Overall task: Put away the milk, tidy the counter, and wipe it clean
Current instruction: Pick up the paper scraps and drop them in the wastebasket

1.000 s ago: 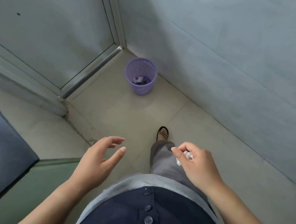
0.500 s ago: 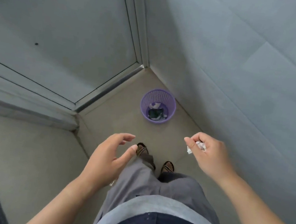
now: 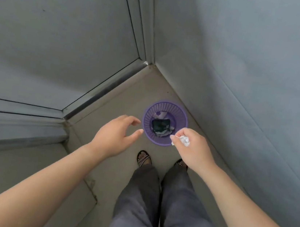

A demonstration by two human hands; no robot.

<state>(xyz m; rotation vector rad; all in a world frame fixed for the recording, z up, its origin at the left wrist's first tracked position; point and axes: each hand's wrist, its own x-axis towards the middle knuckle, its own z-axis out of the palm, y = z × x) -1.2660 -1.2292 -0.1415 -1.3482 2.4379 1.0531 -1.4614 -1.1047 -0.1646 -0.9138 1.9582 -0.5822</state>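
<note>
Broadly, walls (image 3: 246, 69): grey, matt, flat panels; meeting in a corner just behind the purple bin (image 3: 148, 117).
Floor (image 3: 116, 177): pale, smooth, hard-looking; bearing the bin near that corner.
Metal track (image 3: 106, 88): dull, ribbed strip; running away to the left of the bin along the wall foot.
Trousers (image 3: 170, 211): grey, soft, loose cloth; on the near side of the bin.
Purple bin: round, slotted plastic basket, rigid-looking; open top facing up; dark and pale rubbish (image 3: 160, 127) already at the bottom.
Left hand (image 3: 115, 135): just left of the bin; holding nothing; fingers loosely curved, thumb spread wide.
Right hand (image 3: 194, 149): at the bin's near-right rim; thumb and fingers curled in a pinch round the paper wad (image 3: 184, 140).
Sandals (image 3: 143, 159): dark, patterned straps; toes just short of the bin.
Paper wad: white, crumpled, irregular ball; held over the bin's near-right edge, height above it not to be told; partly hidden by the fingers.
Wad's handling, as a judgement: probably very light, soft and crushable; nothing to break; no real slip risk; likely to drift or glance off the rim if let go at the edge; best kept pinched by its bulk and released over the middle of the opening.
</note>
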